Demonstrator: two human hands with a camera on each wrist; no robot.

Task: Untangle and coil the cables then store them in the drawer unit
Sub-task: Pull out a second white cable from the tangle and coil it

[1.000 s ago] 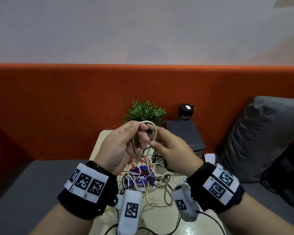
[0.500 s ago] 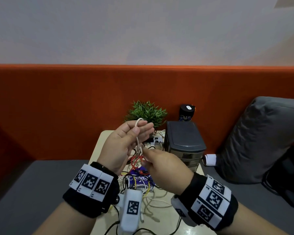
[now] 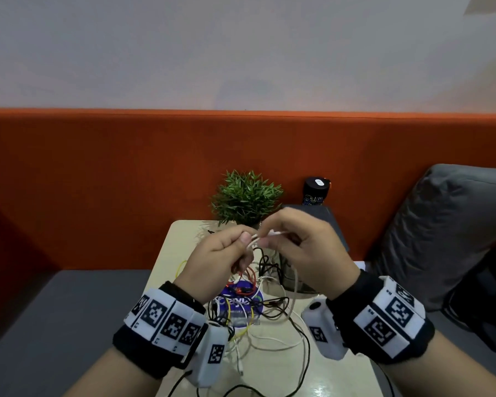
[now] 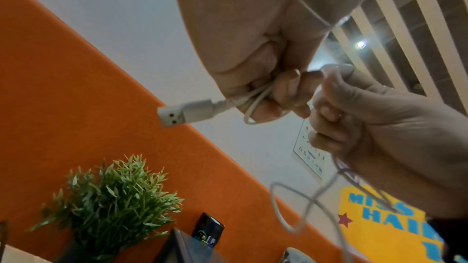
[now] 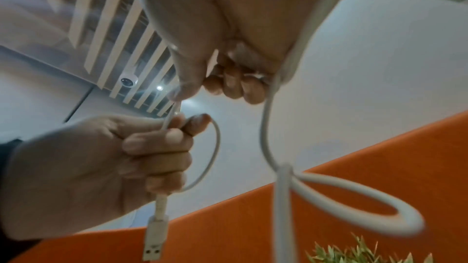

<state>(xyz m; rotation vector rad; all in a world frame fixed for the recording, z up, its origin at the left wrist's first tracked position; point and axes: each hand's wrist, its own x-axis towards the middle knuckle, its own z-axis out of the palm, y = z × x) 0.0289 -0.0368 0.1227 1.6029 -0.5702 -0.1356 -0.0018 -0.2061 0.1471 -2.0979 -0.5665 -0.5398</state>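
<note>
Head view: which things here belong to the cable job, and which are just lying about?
Job: white USB cable, pinched by left hand and right hand; tangled cables on the table; drawer unit.
Lying about: plant, black can, grey cushion.

White USB cable [image 4: 192, 110] looped, held above tangled cables [image 3: 252, 308]

1. Both hands are raised above the desk [image 3: 166, 253]; the left hand [image 3: 218, 262] and right hand [image 3: 309, 253] nearly touch, joined by a white cable [image 3: 254, 240] — no passage between them.
2. Below them a tangle of cables [image 3: 258, 310] covers the desk's middle; the left strip lies bare.
3. At the far edge stand a plant [image 3: 245, 197], a dark drawer unit [image 3: 337, 227] and a black can [image 3: 315, 190] — these block the back.
4. The orange backrest [image 3: 98, 181] closes off everything beyond.
</note>
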